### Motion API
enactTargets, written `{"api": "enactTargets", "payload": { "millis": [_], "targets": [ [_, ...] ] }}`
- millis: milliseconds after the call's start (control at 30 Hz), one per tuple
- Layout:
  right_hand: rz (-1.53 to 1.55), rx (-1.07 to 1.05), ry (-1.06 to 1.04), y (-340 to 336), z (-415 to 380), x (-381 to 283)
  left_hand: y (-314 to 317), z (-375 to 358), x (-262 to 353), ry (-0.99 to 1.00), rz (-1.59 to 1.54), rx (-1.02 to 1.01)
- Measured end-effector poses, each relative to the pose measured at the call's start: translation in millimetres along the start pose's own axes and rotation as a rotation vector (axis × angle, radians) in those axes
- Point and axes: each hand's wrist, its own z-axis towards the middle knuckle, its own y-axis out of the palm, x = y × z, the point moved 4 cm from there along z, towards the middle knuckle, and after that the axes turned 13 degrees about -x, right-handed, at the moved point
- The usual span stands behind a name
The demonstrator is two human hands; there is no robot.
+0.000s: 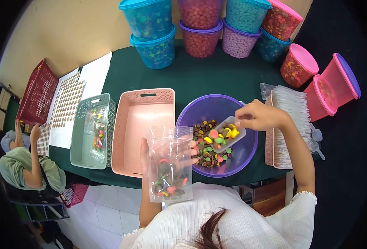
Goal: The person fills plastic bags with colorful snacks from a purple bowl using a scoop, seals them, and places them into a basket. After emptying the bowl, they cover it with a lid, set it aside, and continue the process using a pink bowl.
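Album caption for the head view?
Left hand holds a clear plastic pouch; right hand, a loaded translucent plastic scoop over a round purple basin.

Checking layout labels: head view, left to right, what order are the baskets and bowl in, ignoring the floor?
Red basket → green basket → pink basket → purple bowl → bag-filled basket.

top [179,226]: white, finely ribbed | right sleeve [293,220]: short, loose, white, hem wavy (a narrow frilled edge) | left sleeve [131,235]: same frilled hem, partly out of view | right hand [258,115]: bare | hair [211,228]: a long, loose strand
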Motion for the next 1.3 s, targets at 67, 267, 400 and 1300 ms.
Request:
{"api": "enactTargets", "payload": {
  "millis": [67, 267, 400, 1300],
  "targets": [
    [0.051, 0.006, -0.015, -0.4, -5.1, 6.8, 0.5, 2.5, -0.5, -0.009, -0.006, 0.008],
    [0.083, 0.108, -0.043, -31.7, -18.0, 9.1, 4.9, 18.1, -11.6, -0.197, -0.201, -0.217],
    [0.095, 0.215, 0.039, -69.7, -21.2, -4.3, 20.4, 33.4, -28.9, -0.351, -0.152, -0.39],
    [-0.564, -0.115, -0.007, -77.3, -0.2, -76.2, 38.0, 38.9, -57.0, -0.425, -0.097, -0.275]
  ]
}}
